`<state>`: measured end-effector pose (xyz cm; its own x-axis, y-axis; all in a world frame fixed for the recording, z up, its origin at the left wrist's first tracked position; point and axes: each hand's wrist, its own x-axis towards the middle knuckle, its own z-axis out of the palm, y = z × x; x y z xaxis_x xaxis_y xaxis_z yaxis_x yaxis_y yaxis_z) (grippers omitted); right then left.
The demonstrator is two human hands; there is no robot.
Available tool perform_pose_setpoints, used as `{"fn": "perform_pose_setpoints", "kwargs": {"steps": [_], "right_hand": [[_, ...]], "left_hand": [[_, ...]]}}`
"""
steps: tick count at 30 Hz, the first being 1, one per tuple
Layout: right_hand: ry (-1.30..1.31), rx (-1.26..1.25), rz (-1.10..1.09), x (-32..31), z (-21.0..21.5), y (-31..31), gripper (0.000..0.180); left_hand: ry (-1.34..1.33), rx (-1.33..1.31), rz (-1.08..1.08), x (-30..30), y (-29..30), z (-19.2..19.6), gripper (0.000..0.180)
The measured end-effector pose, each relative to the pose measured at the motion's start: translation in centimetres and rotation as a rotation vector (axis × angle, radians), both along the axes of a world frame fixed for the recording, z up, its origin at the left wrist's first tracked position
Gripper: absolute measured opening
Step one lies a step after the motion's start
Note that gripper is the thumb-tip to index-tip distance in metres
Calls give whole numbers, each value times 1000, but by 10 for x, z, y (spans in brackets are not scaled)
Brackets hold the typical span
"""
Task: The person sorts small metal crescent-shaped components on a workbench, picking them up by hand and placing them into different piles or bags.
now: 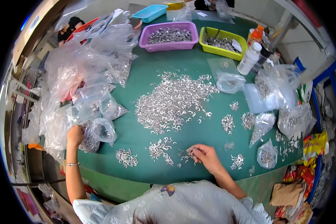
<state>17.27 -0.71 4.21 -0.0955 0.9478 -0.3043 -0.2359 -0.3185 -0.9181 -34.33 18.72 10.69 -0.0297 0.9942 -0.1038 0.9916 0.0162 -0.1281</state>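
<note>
On the left, my left hand (75, 136) is closed at the edge of a clear plastic bag (89, 143) that bulges with small silvery pieces; its fingertips are partly hidden. My right hand (204, 156) pinches small crescent-shaped metal pieces (190, 151) over the near middle of the table. Just below and left of those fingers lie a few loose crescents (183, 158). Two small heaps of crescents, one nearer the middle (161, 150) and another farther left (126, 158), lie between my hands. Beyond them spreads a large pile of crescents (171, 100).
Several plastic bags (78, 63) crowd the left side. A purple tray (153, 46) and a yellow-green tray (224, 52) hold metal pieces at the back, with a blue tray (151, 13) behind. Bottles (249, 59), small heaps (227, 124) and filled bags (267, 155) occupy the right.
</note>
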Motion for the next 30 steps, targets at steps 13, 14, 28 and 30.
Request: {"fn": "perform_pose_setpoints", "kwargs": {"steps": [13, 14, 28, 30], "right_hand": [[521, 183, -402, 105, 14, 162, 23], [549, 164, -397, 107, 9, 167, 23], [324, 79, -258, 94, 11, 147, 24], [212, 103, -268, 102, 15, 128, 23]], "left_hand": [[-1168, 248, -105, 113, 1, 51, 30], [-1310, 92, -65, 163, 2, 69, 32], [-1871, -720, 1, 330, 62, 26, 37], [-1774, -609, -69, 315, 50, 26, 35]]}}
